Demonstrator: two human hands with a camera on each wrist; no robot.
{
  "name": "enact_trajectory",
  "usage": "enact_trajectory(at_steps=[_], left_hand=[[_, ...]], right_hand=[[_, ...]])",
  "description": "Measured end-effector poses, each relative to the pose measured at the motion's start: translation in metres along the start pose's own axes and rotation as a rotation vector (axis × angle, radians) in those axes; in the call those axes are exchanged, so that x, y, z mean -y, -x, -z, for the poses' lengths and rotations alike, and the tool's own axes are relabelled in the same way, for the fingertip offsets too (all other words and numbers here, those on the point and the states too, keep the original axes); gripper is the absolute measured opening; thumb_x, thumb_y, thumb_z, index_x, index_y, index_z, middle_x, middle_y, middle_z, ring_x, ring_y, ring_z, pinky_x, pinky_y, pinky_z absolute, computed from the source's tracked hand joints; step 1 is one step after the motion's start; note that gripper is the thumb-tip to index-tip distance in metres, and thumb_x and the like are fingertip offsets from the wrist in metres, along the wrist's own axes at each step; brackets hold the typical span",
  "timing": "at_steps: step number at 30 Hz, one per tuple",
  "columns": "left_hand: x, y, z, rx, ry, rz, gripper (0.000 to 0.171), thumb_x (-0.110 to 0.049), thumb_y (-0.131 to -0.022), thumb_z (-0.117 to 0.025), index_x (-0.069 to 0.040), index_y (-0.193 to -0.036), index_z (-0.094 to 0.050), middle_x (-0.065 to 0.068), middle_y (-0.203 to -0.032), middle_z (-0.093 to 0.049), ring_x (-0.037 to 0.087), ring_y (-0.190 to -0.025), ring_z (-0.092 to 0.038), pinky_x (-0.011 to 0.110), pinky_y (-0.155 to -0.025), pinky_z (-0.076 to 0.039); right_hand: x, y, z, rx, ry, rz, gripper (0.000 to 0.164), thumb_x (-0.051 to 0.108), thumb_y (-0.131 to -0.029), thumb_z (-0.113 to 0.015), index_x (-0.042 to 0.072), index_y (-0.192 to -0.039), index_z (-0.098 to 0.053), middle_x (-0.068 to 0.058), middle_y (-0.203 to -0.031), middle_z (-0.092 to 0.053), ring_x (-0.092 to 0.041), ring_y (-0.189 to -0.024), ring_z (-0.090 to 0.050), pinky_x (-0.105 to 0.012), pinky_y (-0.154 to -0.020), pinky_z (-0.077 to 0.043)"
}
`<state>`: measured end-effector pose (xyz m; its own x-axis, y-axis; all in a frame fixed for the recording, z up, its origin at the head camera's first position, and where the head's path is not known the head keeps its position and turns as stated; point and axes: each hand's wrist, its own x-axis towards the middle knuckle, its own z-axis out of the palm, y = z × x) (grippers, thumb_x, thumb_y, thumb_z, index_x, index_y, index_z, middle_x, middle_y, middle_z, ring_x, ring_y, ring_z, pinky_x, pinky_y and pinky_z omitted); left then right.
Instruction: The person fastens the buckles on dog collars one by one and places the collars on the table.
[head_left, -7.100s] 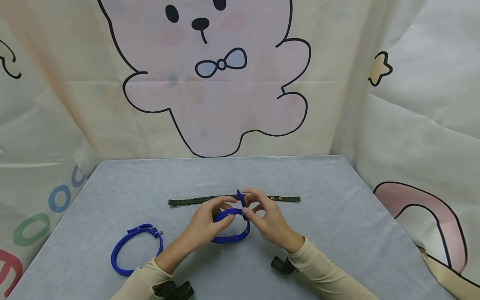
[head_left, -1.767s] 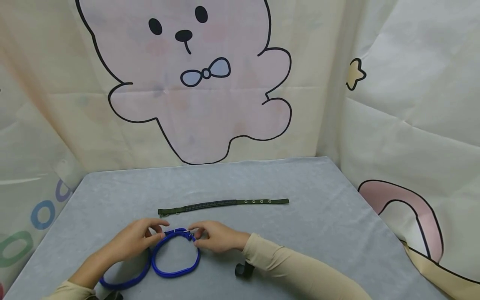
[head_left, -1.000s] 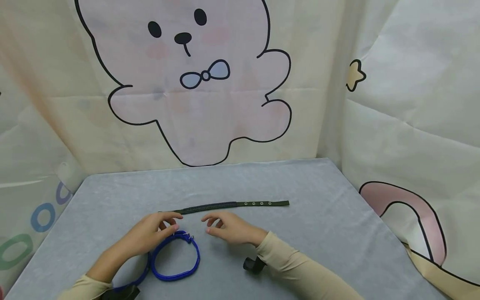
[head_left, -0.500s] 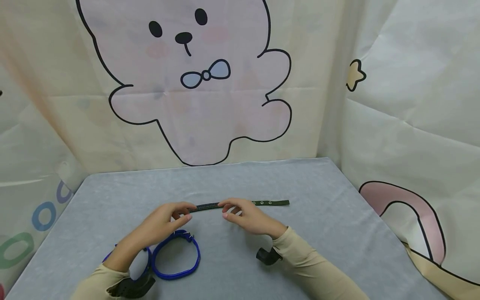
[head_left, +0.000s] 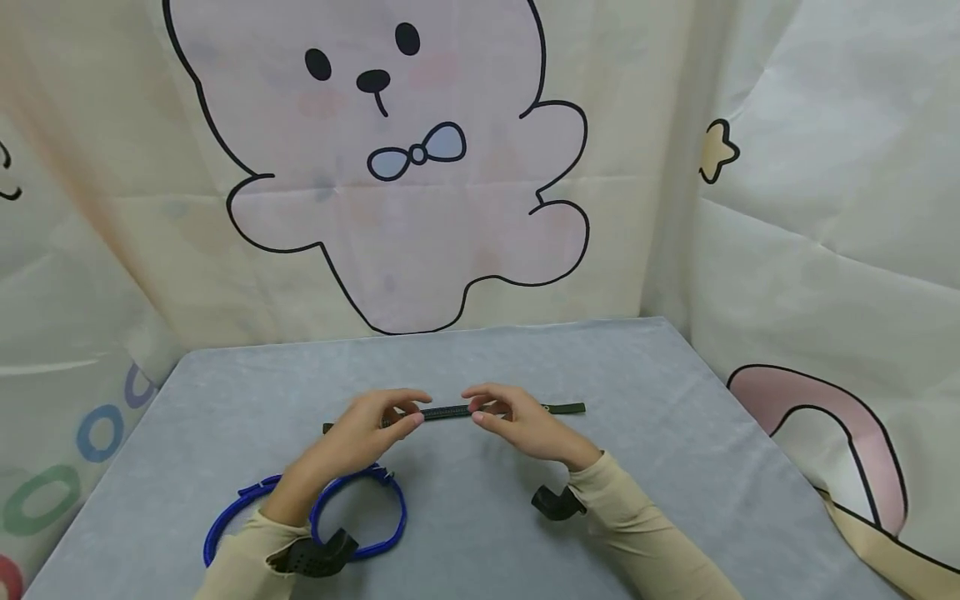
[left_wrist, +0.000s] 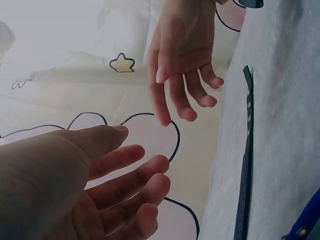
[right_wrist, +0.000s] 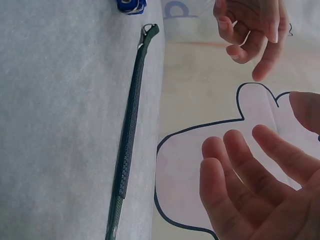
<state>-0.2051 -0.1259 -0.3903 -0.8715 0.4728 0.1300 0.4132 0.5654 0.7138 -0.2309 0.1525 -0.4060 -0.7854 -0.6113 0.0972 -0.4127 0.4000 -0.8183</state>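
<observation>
A green collar (head_left: 447,412) with eyelets lies stretched out flat across the table. In the head view my left hand (head_left: 378,425) hovers over its left part and hides some of it. My right hand (head_left: 517,421) hovers over its right part. Both wrist views show the green collar (left_wrist: 245,165) lying apart from the hands, whose fingers are loosely bent around nothing. A blue collar (head_left: 397,533), buckled into a loop, lies below my left wrist. Another blue looped collar (head_left: 217,533) lies left of it, partly behind my left forearm.
The table (head_left: 480,517) has a grey cloth. Fabric with a printed bear (head_left: 420,242) hangs behind its far edge, and printed fabric also stands at both sides. A black wrist mount (head_left: 318,557) hangs under the left wrist, another mount (head_left: 557,502) under the right.
Earlier both hands handled a blue collar and set it down beside the other blue one. They have let it go and moved up and right, over the green collar.
</observation>
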Motion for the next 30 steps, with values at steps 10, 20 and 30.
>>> enact_trajectory(at_steps=[10, 20, 30], left_hand=[[0.011, -0.001, 0.001, -0.005, 0.071, 0.015, 0.036, -0.032, -0.104, -0.058, -0.017, -0.135, -0.064, 0.009, -0.119, -0.071, 0.010, -0.083, -0.066, 0.030, -0.073, -0.053], [0.013, 0.003, 0.015, -0.077, 0.014, 0.029, 0.036, -0.031, -0.104, -0.058, -0.016, -0.136, -0.063, 0.013, -0.119, -0.071, 0.012, -0.086, -0.067, 0.029, -0.071, -0.054], [0.026, 0.013, 0.037, -0.202, -0.139, 0.093, 0.036, -0.024, -0.103, -0.061, -0.014, -0.137, -0.062, 0.014, -0.121, -0.070, 0.030, -0.105, -0.067, 0.033, -0.070, -0.052]], right_hand=[[-0.004, 0.002, 0.008, -0.037, 0.006, 0.008, 0.038, 0.024, -0.106, -0.055, 0.013, -0.142, -0.056, -0.014, -0.126, -0.064, -0.033, -0.112, -0.067, -0.036, -0.090, -0.053], [-0.011, 0.005, 0.027, -0.088, 0.025, -0.001, 0.040, 0.024, -0.106, -0.055, 0.011, -0.144, -0.054, -0.017, -0.131, -0.063, -0.037, -0.112, -0.065, -0.033, -0.088, -0.055], [-0.027, 0.013, 0.061, -0.197, 0.175, -0.080, 0.043, 0.027, -0.105, -0.057, 0.013, -0.145, -0.054, -0.016, -0.133, -0.063, -0.033, -0.114, -0.065, -0.043, -0.089, -0.055]])
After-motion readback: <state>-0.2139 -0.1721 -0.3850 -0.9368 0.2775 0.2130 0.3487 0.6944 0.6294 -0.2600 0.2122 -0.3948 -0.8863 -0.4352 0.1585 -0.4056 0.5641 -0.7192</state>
